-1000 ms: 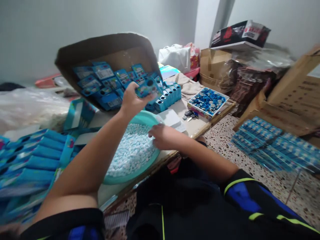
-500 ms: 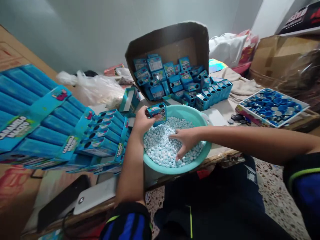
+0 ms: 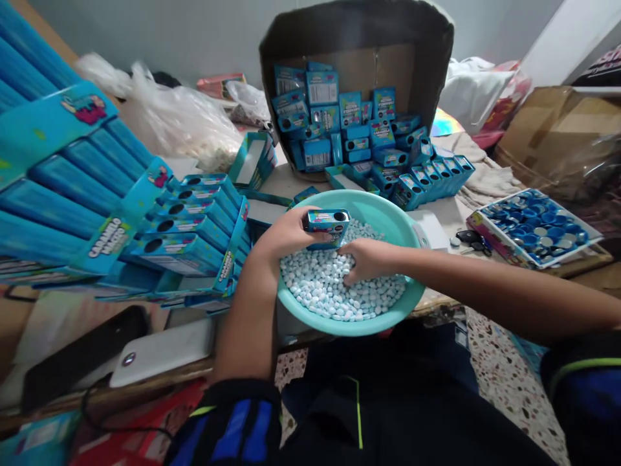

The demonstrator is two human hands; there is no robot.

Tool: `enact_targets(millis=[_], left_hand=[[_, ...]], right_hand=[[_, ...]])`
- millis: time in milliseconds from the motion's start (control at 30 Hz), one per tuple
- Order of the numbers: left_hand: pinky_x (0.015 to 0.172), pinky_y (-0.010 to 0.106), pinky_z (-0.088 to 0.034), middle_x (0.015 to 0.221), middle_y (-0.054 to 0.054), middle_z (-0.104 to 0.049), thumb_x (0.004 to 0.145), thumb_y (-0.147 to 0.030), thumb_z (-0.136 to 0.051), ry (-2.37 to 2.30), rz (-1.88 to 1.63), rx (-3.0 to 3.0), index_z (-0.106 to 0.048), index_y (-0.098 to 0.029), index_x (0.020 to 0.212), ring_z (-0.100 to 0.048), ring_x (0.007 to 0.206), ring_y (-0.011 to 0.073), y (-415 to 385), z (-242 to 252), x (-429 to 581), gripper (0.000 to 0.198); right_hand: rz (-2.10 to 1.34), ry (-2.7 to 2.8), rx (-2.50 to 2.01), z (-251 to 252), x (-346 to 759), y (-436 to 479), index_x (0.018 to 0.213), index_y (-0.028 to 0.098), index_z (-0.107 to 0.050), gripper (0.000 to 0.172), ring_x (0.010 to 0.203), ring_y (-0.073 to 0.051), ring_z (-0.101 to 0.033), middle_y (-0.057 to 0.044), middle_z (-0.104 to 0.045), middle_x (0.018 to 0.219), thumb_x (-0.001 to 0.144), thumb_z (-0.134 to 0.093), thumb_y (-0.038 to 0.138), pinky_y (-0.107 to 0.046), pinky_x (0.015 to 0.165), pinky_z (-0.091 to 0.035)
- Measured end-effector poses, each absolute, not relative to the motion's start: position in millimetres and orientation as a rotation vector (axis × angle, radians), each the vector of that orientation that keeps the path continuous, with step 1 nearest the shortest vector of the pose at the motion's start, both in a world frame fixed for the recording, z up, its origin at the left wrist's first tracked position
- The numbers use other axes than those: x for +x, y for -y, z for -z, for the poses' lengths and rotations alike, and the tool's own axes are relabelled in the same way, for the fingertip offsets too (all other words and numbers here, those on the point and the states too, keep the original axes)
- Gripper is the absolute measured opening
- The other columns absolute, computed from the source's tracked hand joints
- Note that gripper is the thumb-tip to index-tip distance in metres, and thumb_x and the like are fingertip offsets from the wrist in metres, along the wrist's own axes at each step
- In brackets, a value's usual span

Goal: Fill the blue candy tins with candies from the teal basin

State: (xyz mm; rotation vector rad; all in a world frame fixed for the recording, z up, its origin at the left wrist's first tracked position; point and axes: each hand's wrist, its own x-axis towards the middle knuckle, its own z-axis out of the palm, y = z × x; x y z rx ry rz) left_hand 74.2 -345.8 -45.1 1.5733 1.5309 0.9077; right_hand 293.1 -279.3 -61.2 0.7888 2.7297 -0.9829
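My left hand (image 3: pixel 287 234) grips a small blue candy box (image 3: pixel 328 223) upright over a turquoise basin (image 3: pixel 295 310). Two dark round holes show in the top of this box. Pale blue and white candies (image 3: pixel 330 294) fill the lower part of the basin. Down among them is my right hand (image 3: pixel 366 259), its fingers curled in the candies just right of the box. Its fingertips are partly hidden, so I cannot make out what they hold.
Blue boxes (image 3: pixel 359 142) lie in a tipped cardboard carton (image 3: pixel 354 58) behind the basin. Stacked blue display trays (image 3: pixel 97 194) rise at the left. A shallow box of blue caps (image 3: pixel 538 223) stands right. A white phone-like device (image 3: pixel 165 353) and a black one (image 3: pixel 87 353) lie front left.
My right hand's spread fingers have drawn together in the candies, closer to the box. The box in my left hand is more level. The camera view has shifted.
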Motion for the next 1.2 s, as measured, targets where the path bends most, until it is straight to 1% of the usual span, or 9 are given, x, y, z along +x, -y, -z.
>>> enact_targets(millis=[100, 167, 267, 333, 467, 633, 733, 900, 1200], left_hand=[[0.095, 0.042, -0.058, 0.114, 0.01, -0.08, 0.067, -0.045, -0.093, -1.511, -0.928, 1.549, -0.073, -0.019, 0.115, -0.074, 0.112, 0.0348, 345, 51, 72, 0.058], [0.091, 0.042, -0.059, 0.111, 0.01, -0.08, 0.068, -0.044, -0.092, -1.531, -0.947, 1.555, -0.073, -0.019, 0.114, -0.074, 0.109, 0.0338, 344, 53, 72, 0.056], [0.088, 0.041, -0.059, 0.109, 0.01, -0.08, 0.069, -0.042, -0.091, -1.561, -0.969, 1.579, -0.073, -0.019, 0.111, -0.074, 0.105, 0.0326, 343, 55, 73, 0.051], [0.087, 0.04, -0.059, 0.108, 0.009, -0.079, 0.068, -0.041, -0.091, -1.564, -0.973, 1.593, -0.074, -0.019, 0.109, -0.073, 0.104, 0.032, 343, 54, 74, 0.05], [0.087, 0.04, -0.059, 0.106, 0.009, -0.079, 0.068, -0.041, -0.092, -1.539, -0.974, 1.597, -0.073, -0.019, 0.109, -0.073, 0.102, 0.031, 344, 54, 75, 0.05], [0.086, 0.042, -0.059, 0.106, 0.009, -0.08, 0.071, -0.042, -0.092, -1.549, -0.925, 1.613, -0.075, -0.02, 0.114, -0.075, 0.101, 0.0313, 347, 50, 77, 0.051], [0.089, 0.042, -0.059, 0.111, 0.009, -0.08, 0.075, -0.043, -0.091, -1.585, -0.885, 1.661, -0.075, -0.022, 0.12, -0.075, 0.103, 0.0318, 349, 47, 79, 0.052], [0.094, 0.045, -0.058, 0.116, 0.009, -0.08, 0.078, -0.046, -0.089, -1.607, -0.848, 1.745, -0.075, -0.022, 0.122, -0.075, 0.108, 0.0338, 349, 46, 82, 0.052], [0.092, 0.043, -0.059, 0.108, 0.006, -0.08, 0.079, -0.045, -0.088, -1.566, -0.877, 1.736, -0.075, -0.023, 0.119, -0.075, 0.102, 0.031, 349, 48, 81, 0.048]], right_hand=[[1.09, -2.792, 0.842, 56, 299, 278, 0.122, 0.021, -0.082, 0.055, 0.097, -0.031, -0.075, -0.01, -0.082, 0.107, 0.071, -0.083, 0.042, -0.039, 0.085, -0.055], [1.284, -2.852, 0.944, 54, 303, 274, 0.103, 0.022, -0.083, 0.037, 0.082, -0.024, -0.071, -0.006, -0.079, 0.091, 0.071, -0.08, 0.041, -0.036, 0.073, -0.052], [1.793, -2.837, 1.177, 54, 308, 268, 0.082, 0.022, -0.074, 0.021, 0.056, -0.014, -0.053, 0.001, -0.063, 0.065, 0.071, -0.079, 0.04, -0.03, 0.054, -0.04], [2.159, -2.774, 1.306, 53, 306, 263, 0.076, 0.023, -0.069, 0.02, 0.049, -0.011, -0.046, 0.004, -0.057, 0.059, 0.069, -0.079, 0.038, -0.028, 0.047, -0.033], [2.708, -2.62, 1.418, 41, 285, 252, 0.072, 0.023, -0.061, 0.018, 0.044, -0.009, -0.046, 0.005, -0.057, 0.06, 0.067, -0.077, 0.03, -0.025, 0.041, -0.024], [3.214, -2.318, 1.325, 29, 243, 237, 0.078, 0.025, -0.053, 0.028, 0.048, -0.007, -0.046, 0.007, -0.054, 0.067, 0.069, -0.078, 0.036, -0.024, 0.043, -0.025], [3.328, -2.186, 1.235, 33, 230, 234, 0.081, 0.027, -0.049, 0.037, 0.051, -0.006, -0.044, 0.008, -0.052, 0.068, 0.069, -0.082, 0.041, -0.024, 0.045, -0.028], [3.42, -2.019, 1.207, 43, 230, 238, 0.08, 0.027, -0.048, 0.041, 0.053, -0.008, -0.043, 0.008, -0.051, 0.065, 0.066, -0.084, 0.042, -0.025, 0.046, -0.031], [3.233, -2.226, 1.229, 44, 236, 243, 0.083, 0.027, -0.048, 0.048, 0.061, -0.012, -0.051, 0.005, -0.052, 0.073, 0.077, -0.081, 0.06, -0.03, 0.057, -0.045]])
